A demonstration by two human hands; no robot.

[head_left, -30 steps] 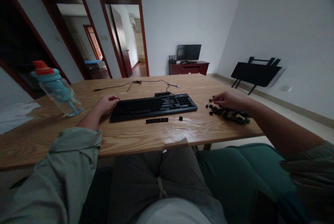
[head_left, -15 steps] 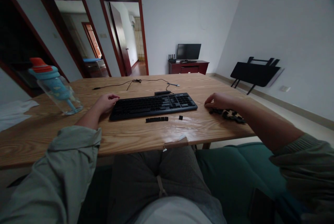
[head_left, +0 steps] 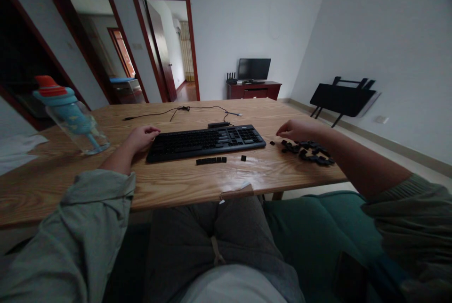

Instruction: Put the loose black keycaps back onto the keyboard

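The left forearm (head_left: 120,159) reaches from the near left toward the far side, and the left hand (head_left: 141,138) sits low at its end, fingers loosely curled toward the right. The right forearm (head_left: 356,161) slants from the near right toward the far left, and the right hand (head_left: 296,130) is palm down, its bent fingers bunched together and angled left and downward.

1 left hand (head_left: 141,137), 1 right hand (head_left: 294,130). 1 keyboard (head_left: 206,143), 1 surface (head_left: 169,183) under it. 1 lone keycap (head_left: 243,158); 1 keycap row (head_left: 211,160), number blurry. 1 loose keycap cluster (head_left: 324,160), overlaps too much to count. 1 bottle (head_left: 76,121), 1 screen (head_left: 254,69), 1 cabinet (head_left: 235,92), 1 folded table (head_left: 342,100).
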